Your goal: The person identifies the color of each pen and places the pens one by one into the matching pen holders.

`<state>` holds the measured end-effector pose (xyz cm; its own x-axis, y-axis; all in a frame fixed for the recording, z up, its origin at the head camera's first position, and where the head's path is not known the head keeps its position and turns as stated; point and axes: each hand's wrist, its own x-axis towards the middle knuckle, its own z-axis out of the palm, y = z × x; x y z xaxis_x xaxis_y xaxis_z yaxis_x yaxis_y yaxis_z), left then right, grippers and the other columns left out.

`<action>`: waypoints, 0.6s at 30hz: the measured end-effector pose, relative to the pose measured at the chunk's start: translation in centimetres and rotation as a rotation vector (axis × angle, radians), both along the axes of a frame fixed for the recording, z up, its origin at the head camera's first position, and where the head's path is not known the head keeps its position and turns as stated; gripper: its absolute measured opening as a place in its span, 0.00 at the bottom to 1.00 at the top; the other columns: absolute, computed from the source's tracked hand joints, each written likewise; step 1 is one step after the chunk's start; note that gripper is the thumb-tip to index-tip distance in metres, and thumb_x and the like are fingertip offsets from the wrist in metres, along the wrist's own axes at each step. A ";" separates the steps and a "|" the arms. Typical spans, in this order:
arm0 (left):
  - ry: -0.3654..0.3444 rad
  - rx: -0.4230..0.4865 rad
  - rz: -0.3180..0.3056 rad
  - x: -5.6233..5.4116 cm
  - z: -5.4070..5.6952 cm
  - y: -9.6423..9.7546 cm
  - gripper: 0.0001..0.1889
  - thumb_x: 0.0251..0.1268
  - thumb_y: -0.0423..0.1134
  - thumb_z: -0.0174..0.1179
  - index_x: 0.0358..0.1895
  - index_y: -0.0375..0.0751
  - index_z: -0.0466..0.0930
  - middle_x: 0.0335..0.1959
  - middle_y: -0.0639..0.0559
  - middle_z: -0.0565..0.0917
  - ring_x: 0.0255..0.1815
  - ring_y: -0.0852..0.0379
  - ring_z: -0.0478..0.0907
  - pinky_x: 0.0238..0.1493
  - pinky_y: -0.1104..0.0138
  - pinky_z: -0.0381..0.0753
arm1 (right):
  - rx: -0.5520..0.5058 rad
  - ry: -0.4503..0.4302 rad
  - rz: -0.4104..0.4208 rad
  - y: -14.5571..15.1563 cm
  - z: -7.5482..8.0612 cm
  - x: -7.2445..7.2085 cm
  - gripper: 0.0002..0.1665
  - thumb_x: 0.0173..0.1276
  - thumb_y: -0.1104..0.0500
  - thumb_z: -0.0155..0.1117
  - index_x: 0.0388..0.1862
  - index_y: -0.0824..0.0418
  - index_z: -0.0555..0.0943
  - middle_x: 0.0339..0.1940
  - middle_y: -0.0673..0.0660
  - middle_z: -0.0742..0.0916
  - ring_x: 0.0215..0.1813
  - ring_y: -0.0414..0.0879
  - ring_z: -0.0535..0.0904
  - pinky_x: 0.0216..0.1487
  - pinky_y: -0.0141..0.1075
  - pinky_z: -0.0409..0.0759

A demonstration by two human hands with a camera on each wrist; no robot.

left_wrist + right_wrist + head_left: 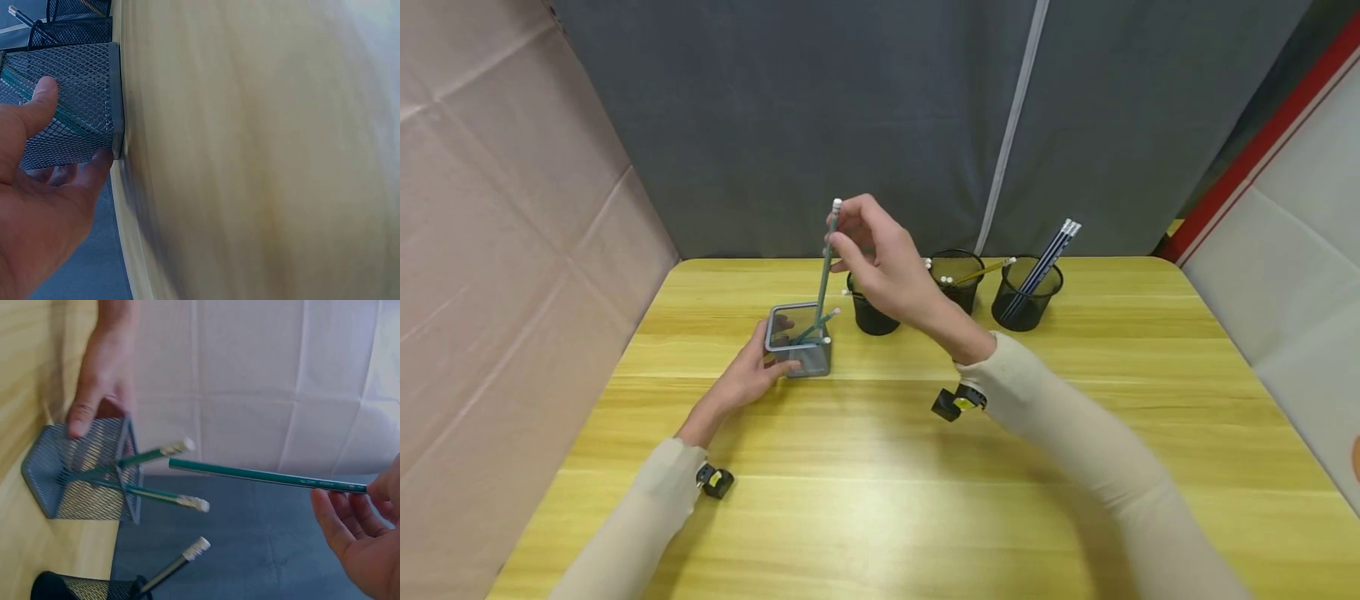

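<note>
My left hand (751, 371) grips a square grey mesh pencil holder (811, 362) standing at the left of the wooden table, thumb on one side wall and fingers round the other. Inside lean two green pencils (165, 495) with white eraser ends outward. Above the holder, my right hand (891, 267) pinches another green pencil (825, 279) near its white eraser end. In the right wrist view this pencil's lower end stands just outside the holder's rim, apart from it. The right palm hides part of the nearest black cup in the head view.
Three round black mesh cups stand along the table's back edge: a left one (876, 321), a middle one (967, 297) with a yellow pencil (985, 272), and a right one (1022, 312) with several dark blue pencils (1048, 258). A grey curtain (790, 125) hangs behind.
</note>
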<state>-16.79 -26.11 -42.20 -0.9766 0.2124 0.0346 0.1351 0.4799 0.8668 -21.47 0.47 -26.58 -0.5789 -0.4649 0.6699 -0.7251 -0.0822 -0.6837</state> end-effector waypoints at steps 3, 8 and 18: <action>-0.001 0.003 0.000 0.0 0.0 -0.1 0.40 0.71 0.27 0.61 0.79 0.37 0.48 0.75 0.33 0.61 0.74 0.33 0.59 0.70 0.42 0.64 | 0.010 0.052 0.015 -0.8 -0.7 0.6 0.09 0.76 0.72 0.56 0.53 0.71 0.72 0.43 0.61 0.80 0.42 0.49 0.83 0.41 0.38 0.87; -0.004 0.008 -0.006 0.0 -0.1 -0.2 0.41 0.72 0.27 0.61 0.80 0.37 0.46 0.75 0.33 0.60 0.75 0.33 0.59 0.70 0.42 0.65 | 0.081 0.118 0.018 -2.0 -1.9 1.3 0.09 0.76 0.71 0.57 0.52 0.70 0.73 0.41 0.59 0.81 0.43 0.48 0.82 0.42 0.34 0.86; -0.001 -0.004 -0.013 0.0 0.0 -0.1 0.40 0.72 0.27 0.61 0.79 0.36 0.46 0.75 0.31 0.60 0.74 0.33 0.60 0.69 0.41 0.66 | 0.141 0.171 -0.002 -3.1 -2.3 0.9 0.09 0.77 0.70 0.58 0.53 0.68 0.74 0.43 0.57 0.81 0.46 0.47 0.82 0.42 0.31 0.85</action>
<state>-16.80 -26.25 -42.22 -0.9739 0.2247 0.0324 0.1399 0.4814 0.8653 -20.56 -2.68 -28.93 -0.4637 -0.5599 0.6866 -0.8314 0.0072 -0.5556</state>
